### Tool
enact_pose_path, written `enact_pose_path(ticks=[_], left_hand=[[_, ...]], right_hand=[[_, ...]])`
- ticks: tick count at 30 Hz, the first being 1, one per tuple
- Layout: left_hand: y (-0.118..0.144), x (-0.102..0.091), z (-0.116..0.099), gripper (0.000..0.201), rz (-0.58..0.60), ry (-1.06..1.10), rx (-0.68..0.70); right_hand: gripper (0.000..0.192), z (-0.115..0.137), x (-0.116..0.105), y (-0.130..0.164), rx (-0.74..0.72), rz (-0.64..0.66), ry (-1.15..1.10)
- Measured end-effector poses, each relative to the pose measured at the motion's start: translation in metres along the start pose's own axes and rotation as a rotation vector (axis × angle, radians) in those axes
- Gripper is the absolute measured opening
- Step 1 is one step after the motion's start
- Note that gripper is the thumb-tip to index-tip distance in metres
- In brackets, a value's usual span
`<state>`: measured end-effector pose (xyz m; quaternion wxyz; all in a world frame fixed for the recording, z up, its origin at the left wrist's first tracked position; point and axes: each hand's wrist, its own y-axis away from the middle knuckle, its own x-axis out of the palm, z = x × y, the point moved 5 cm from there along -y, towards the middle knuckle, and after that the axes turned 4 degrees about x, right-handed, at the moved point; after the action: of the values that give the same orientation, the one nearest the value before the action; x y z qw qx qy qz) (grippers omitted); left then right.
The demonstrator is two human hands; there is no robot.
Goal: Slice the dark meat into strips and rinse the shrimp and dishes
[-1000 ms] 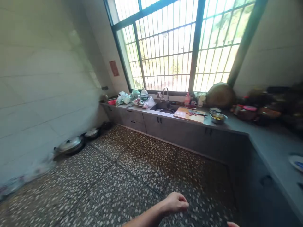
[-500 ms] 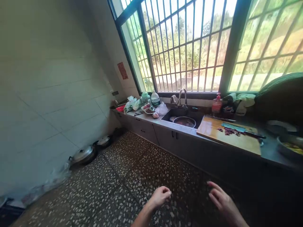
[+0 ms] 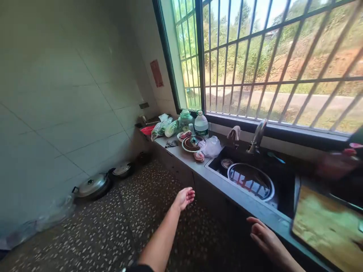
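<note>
L hand (image 3: 185, 198) & R hand (image 3: 263, 237) look empty, fingers loosely curled, near the counter (image 3: 241, 198), w/ the basin (image 3: 272, 190) in the sink (image 3: 286, 185) by the tap (image 3: 258, 135) (prob to catch water).

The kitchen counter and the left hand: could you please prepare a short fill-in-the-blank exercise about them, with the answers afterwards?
1. The wooden board lies to the ____ of the sink in the picture.
2. The plastic basket near the tiled wall is ____ in colour.
3. The tap stands ____ the sink and the window.
4. The left grip holds ____.

Missing words: right; red; between; nothing.
</note>
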<state>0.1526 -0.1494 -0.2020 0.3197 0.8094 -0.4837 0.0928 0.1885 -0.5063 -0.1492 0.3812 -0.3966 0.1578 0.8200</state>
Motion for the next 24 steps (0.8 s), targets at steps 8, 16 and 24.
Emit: enact_pose_path(ticks=[8,16,24], left_hand=[[-0.208,0.010,-0.125,0.013,-0.208,0.250,-0.015],[-0.326,-0.040,-0.183,0.010,-0.472,0.162,-0.006],[-0.459,-0.066,-0.232,0.018,-0.332,0.065,-0.088]], right_hand=[[0.032,-0.052,-0.028,-0.173,0.197,0.045,-0.137],[0.032,-0.016,0.042,-0.390,0.078,0.223,-0.224],[0.026,0.099,0.095,-0.600,-0.096,0.187,-0.074]])
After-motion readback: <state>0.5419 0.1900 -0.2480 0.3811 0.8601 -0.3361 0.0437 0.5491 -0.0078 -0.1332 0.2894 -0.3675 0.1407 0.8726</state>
